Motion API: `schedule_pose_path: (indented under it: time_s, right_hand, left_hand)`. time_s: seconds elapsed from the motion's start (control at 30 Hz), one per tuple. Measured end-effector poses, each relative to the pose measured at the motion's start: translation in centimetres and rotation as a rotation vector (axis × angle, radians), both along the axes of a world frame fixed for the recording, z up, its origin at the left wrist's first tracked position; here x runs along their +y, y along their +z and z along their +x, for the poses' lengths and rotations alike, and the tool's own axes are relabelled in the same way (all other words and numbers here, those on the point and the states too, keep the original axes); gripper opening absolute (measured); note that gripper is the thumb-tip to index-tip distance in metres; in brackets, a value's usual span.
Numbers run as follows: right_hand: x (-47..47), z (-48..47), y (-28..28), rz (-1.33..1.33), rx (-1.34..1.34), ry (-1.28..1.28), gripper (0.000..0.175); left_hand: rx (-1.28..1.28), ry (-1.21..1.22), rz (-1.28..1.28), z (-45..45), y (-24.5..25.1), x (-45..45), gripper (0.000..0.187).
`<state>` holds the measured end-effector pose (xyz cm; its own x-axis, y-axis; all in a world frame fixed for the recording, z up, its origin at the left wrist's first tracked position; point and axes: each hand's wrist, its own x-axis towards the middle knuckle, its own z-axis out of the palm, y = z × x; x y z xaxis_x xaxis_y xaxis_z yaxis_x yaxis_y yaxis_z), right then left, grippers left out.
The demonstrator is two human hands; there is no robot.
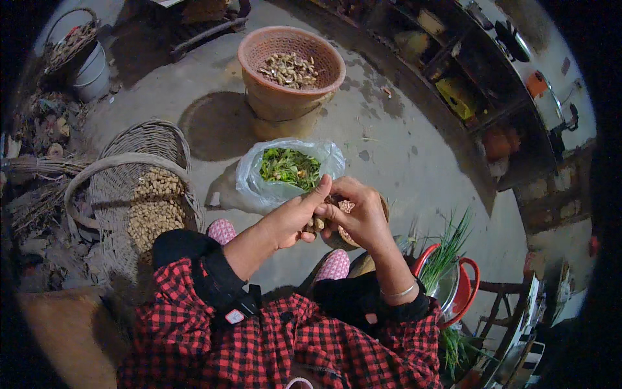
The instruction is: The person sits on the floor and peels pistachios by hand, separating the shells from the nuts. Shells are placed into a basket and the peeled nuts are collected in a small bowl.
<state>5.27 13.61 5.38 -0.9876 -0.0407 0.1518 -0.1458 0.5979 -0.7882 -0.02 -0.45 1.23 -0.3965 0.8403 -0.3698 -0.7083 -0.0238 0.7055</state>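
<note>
My left hand point(291, 219) is cupped around several unshelled peanuts point(317, 224), its thumb pointing up. Against it, my right hand point(364, 206) has its thumb and fingers closed on a peanut, mostly hidden between the two hands. Below and partly behind the right hand is a round bowl point(386, 208) holding pinkish shelled peanuts point(346, 206). To the left, a wicker basket point(119, 189) with an arched handle holds a heap of unshelled peanuts point(155, 214).
Beyond my hands is a clear plastic bag point(245, 175) of green leaves point(289, 167). Farther off, a pink perforated basket point(247, 61) contains peanut shells point(291, 70). A red-handled pot point(469, 291) with green onions point(444, 257) stands right. Firewood point(48, 165) lies left; shelving point(476, 92) lines the right.
</note>
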Motion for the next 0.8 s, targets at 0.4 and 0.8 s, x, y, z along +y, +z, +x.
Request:
schedule_pose_path:
  time_s: [0.4,0.8]
  right_hand:
    - [1.6,1.2,-4.3,-0.975,-0.041,-0.160,0.023]
    - [1.5,1.1,-5.2,-1.199,-0.074,-0.179,0.022]
  left_hand:
    - [0.096,0.203,0.041,1.0,-0.1,1.0,0.029]
    - [-0.086,0.364,0.094,0.5,-0.2,0.6,0.019]
